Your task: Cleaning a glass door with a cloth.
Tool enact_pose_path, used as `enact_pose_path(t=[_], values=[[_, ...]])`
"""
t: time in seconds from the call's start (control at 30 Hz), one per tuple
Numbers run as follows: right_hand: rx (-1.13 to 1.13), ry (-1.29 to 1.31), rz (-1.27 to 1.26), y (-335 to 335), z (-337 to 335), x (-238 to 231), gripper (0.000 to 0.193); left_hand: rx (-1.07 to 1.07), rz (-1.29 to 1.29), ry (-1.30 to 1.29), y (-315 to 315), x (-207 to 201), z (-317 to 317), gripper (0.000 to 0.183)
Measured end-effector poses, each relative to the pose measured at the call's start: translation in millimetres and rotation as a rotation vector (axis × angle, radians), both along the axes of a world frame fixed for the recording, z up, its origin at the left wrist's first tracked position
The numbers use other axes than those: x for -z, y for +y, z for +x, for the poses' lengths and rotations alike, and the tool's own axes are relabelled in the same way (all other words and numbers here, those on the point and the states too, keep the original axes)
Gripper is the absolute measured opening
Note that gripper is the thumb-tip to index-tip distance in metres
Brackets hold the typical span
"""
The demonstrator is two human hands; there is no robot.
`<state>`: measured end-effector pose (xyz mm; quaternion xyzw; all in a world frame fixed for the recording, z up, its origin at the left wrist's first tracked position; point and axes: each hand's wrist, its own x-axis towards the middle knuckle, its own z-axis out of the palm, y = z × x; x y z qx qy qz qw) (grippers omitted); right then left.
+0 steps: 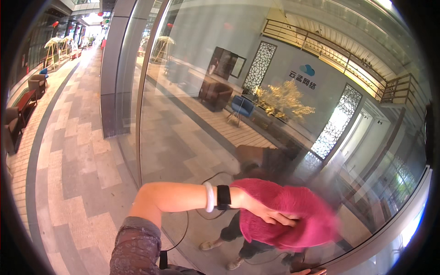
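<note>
My left arm reaches across from the lower edge, with a white band and a black watch (223, 197) at the wrist. My left hand (270, 213) grips a dark pink cloth (275, 233), its fingers curled into the folds. The cloth lies against a large glass pane (192, 133); its right side is blurred by motion. Only the fingers of my right hand (314, 272) show at the bottom edge, stretched out beside the pane's lower frame; the rest of it is out of the picture.
A metal frame (389, 224) edges the pane at lower right. A grey pillar (117, 73) stands to the left. Along the tiled walkway (73, 151) are brown armchairs (36, 85). A dark cord (185, 231) runs below my forearm. Reflections and a lobby mix in the glass.
</note>
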<state>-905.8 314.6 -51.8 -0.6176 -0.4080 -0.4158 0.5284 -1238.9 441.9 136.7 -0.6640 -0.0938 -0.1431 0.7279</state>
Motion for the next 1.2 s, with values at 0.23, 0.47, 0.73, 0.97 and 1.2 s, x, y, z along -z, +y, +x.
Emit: enact_pose_path(t=[0.23, 0.47, 0.73, 0.97, 1.2], values=[[0.129, -0.066, 0.007, 5.9, -7.1, 3.3, 0.063, 0.438, -0.888, -0.574, 48.0, -63.8, -140.2, 0.037], [0.202, -0.024, 0.033, 13.1, -4.4, 7.3, 0.064, 0.470, -0.145, -2.031, 140.8, 35.7, -309.5, 0.053], [0.190, -0.001, 0.039, 23.9, -10.7, 10.5, 0.066, 1.019, -0.363, -2.744, 164.2, 258.7, -355.3, 0.053], [0.194, -0.003, 0.050, 14.5, -2.8, 6.9, 0.067, 1.054, -0.865, -1.741, 102.3, 51.3, -180.8, 0.040], [0.148, 0.026, 0.043, 18.7, 21.1, 37.8, 0.058, 0.351, -0.729, -0.631, -1.6, 62.4, -25.3, 0.045]])
